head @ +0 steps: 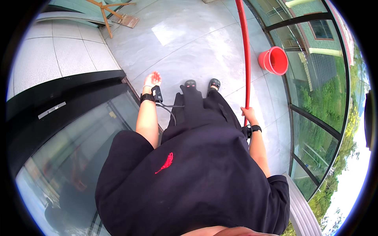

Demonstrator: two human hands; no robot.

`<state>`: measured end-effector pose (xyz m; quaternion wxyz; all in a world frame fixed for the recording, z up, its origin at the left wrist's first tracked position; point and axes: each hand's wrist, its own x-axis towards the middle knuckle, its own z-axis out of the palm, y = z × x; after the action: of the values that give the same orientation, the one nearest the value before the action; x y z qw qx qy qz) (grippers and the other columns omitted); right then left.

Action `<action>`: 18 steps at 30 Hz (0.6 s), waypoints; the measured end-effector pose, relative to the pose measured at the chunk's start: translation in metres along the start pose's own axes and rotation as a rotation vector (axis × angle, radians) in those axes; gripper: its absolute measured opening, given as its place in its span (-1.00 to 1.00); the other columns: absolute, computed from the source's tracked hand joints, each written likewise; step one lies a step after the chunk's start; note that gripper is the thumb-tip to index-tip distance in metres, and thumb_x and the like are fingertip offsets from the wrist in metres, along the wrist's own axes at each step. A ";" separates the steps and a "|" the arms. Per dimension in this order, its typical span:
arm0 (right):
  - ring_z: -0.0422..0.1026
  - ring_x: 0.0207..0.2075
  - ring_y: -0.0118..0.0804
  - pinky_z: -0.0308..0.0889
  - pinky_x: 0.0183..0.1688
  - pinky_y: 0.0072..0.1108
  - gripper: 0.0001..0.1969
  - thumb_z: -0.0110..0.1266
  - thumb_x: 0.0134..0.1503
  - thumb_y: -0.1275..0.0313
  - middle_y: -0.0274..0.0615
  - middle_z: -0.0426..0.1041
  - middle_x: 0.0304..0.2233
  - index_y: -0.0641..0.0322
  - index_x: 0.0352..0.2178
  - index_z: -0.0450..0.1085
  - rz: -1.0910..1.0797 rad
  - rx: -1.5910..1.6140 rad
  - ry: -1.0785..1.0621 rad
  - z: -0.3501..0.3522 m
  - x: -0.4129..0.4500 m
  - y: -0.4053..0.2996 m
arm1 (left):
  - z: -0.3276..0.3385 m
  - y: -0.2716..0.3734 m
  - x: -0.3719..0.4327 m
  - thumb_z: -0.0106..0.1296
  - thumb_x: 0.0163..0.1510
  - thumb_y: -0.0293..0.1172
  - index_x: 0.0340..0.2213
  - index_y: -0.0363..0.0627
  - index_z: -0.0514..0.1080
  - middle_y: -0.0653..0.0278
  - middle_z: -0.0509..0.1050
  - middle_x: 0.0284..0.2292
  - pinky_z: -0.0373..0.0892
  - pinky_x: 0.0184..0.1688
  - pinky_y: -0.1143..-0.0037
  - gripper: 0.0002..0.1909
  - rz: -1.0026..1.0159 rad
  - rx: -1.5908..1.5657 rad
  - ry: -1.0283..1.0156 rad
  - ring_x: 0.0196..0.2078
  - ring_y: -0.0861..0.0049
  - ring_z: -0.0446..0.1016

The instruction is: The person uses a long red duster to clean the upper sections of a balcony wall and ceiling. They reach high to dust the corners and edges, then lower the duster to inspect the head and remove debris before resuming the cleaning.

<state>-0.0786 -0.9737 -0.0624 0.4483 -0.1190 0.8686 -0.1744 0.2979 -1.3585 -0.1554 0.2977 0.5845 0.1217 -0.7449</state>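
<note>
My right hand (250, 115) is wrapped around a long red pole (247, 65), near its lower visible end. The pole runs up past the top of the picture, so its far end is out of view. Out to the other side, my left hand (153, 78) is held palm up over the floor, fingers slightly curled and nothing in it. A black strap with a small box (157, 93) and cables sits on my left wrist. Another black strap (256, 128) circles the right wrist.
Beside the window wall (319, 76) on the right stands a red plastic bucket (265, 61). A wooden stand (104, 14) is at the upper left. Along the left run a tiled ledge (71, 47) and a dark-framed glass door (88, 141). Grey tiled floor (189, 56) stretches ahead.
</note>
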 end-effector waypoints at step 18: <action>0.34 -0.67 -0.37 0.24 -0.52 -0.52 -0.66 0.08 -0.10 0.21 -0.23 0.39 -0.73 0.32 -0.70 0.38 0.152 -0.106 0.104 0.003 -0.036 0.053 | 0.038 0.036 -0.007 -0.09 -0.05 -0.48 -0.26 -0.07 0.36 0.32 0.45 -0.35 0.34 -0.20 0.45 -0.76 0.014 0.333 -0.224 -0.28 0.48 0.40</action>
<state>-0.0587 -0.9131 -0.0591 0.4078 -0.0672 0.9051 -0.0995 0.2898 -1.4051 -0.1318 0.2135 0.5400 -0.0411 -0.8131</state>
